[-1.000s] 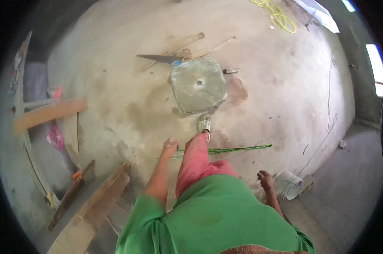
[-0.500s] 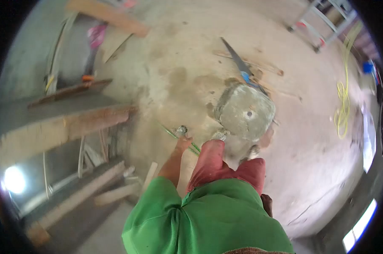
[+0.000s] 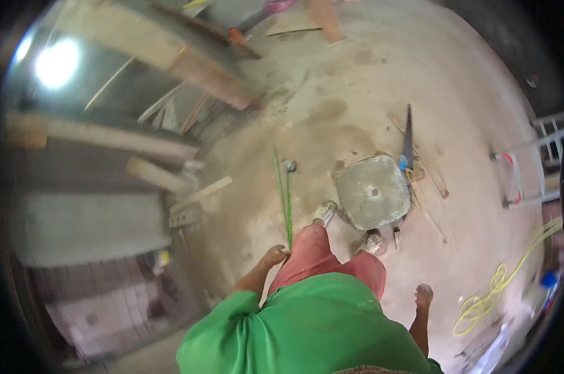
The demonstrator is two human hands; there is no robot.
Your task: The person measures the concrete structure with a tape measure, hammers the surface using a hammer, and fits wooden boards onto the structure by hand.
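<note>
here you stand, looking down at the floor (image 3: 475, 156), hands wide apart on either side of your body. your left hand (image 3: 274, 255) is out by the left leg of your pink trousers (image 3: 307, 246), right at the near end of the green strips (image 3: 289, 212); whether the fingers touch them or are closed on anything, i can't tell from this angle. those strips lie on the floor to your front left, two lines converging on your side, with a small grey lump (image 3: 290, 166) just beside them. over on the other side, your right hand (image 3: 423, 296) hangs well clear of your hip, fingers bent, too blurred to tell how far they close; the looped yellow hose (image 3: 492, 290) is on the floor beyond it. straight ahead, a touch to the right, sits the squarish concrete slab (image 3: 364, 202) with a small hole in its middle, your speckled left shoe (image 3: 325, 212) and right shoe (image 3: 372, 242) near its closest edge. up at its far right corner there's the saw (image 3: 408, 137), blue handle (image 3: 403, 163) by the slab, blade pointing away from you, and thin wooden sticks (image 3: 429, 170) lie next to it. far right, a ladder (image 3: 537, 144); far left, heavy planks (image 3: 107, 134) and a glaring light (image 3: 57, 62).
</note>
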